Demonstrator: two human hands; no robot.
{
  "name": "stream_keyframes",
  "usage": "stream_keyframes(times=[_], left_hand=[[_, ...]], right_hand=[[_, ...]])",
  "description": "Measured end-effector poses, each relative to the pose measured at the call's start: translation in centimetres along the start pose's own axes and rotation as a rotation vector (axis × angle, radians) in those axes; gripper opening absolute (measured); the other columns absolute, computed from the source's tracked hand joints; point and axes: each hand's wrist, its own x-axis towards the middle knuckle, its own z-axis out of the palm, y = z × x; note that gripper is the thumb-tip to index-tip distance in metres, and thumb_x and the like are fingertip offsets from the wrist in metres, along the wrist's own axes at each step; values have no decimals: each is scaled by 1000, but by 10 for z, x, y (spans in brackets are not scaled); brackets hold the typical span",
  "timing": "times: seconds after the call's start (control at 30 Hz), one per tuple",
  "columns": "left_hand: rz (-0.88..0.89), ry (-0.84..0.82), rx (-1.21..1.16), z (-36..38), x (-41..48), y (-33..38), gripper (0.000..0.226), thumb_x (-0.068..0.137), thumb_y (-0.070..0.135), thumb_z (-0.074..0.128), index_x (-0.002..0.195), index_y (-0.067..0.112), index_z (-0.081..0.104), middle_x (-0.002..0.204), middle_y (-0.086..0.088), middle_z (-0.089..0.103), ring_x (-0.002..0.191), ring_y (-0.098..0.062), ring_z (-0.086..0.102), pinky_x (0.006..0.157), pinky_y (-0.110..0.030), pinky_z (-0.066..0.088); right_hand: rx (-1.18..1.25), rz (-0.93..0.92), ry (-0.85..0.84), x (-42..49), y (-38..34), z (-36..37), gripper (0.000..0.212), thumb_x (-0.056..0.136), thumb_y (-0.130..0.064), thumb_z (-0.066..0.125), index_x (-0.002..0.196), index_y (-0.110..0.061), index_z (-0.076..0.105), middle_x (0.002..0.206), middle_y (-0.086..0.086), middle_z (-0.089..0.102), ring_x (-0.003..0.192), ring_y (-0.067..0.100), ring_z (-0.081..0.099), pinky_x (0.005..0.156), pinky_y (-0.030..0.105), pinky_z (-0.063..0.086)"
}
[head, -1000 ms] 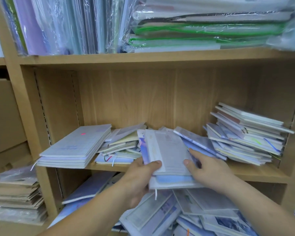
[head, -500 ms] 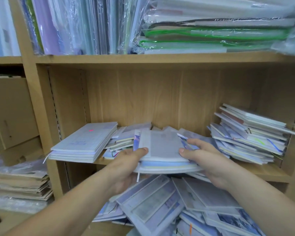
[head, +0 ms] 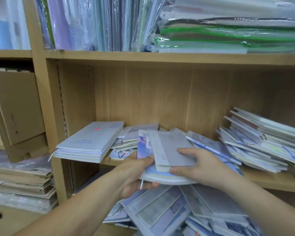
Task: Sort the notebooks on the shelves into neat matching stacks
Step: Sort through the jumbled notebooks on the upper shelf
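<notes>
I hold a small stack of pale grey and blue notebooks in front of the middle shelf. My left hand grips its left edge from below, and my right hand clasps its right front corner. A neat stack of grid-covered notebooks lies at the shelf's left end. Between it and the held stack sits a loose jumble of small notebooks. A tall, slanted pile of mixed notebooks fills the right end. Several notebooks lie scattered on the lower shelf under my hands.
Plastic-wrapped folders stand upright on the top shelf, beside flat wrapped packs with green edges. In the bay to the left are cardboard boxes and a pile of wrapped flat items. The shelf's upright post divides the bays.
Both hands have lifted the held stack from a tilt to nearly flat, level with the middle shelf. My right hand has slid from on top of the stack to its right front corner.
</notes>
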Motion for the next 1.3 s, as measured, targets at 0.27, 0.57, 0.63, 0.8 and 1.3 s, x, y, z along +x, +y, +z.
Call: stream_keyframes(times=[0.27,0.57,0.63,0.8,1.3], left_hand=[[96,43,-65,-14,-1,15,20,97,3,65,117,6,66,100,-18,78,71,-30,73,48,-33,57],[231,185,-108,-87,-30,26,20,97,6,65,116,7,69,96,-12,78,68,-22,73,51,-31,57],[241,177,-118,-92,-31,24,24,97,7,65,120,10,68,103,-12,78,72,-22,74,51,-31,57],[282,229,-136,-103,-38,19,20,101,11,60,119,15,69,106,-11,78,73,-23,73,51,-32,57],[244,640,58,-177,-51,42,18,95,4,69,111,-2,65,89,-18,75,48,-19,69,39,-28,53]], right_hand=[[-340,126,239,28,5,-10,36,94,-68,48,104,-46,74,114,-1,56,100,26,63,82,39,53],[-205,104,225,46,-53,27,52,92,-65,53,122,-25,69,120,6,69,113,30,64,82,36,53],[66,130,89,43,-76,38,44,87,-69,59,103,-28,61,88,2,68,89,31,69,66,31,48],[317,141,10,43,-103,53,56,82,-46,82,122,-21,52,99,-9,58,81,8,57,77,30,53],[319,-31,84,63,-176,104,41,91,-17,55,131,-24,58,123,6,65,88,30,67,75,33,55]])
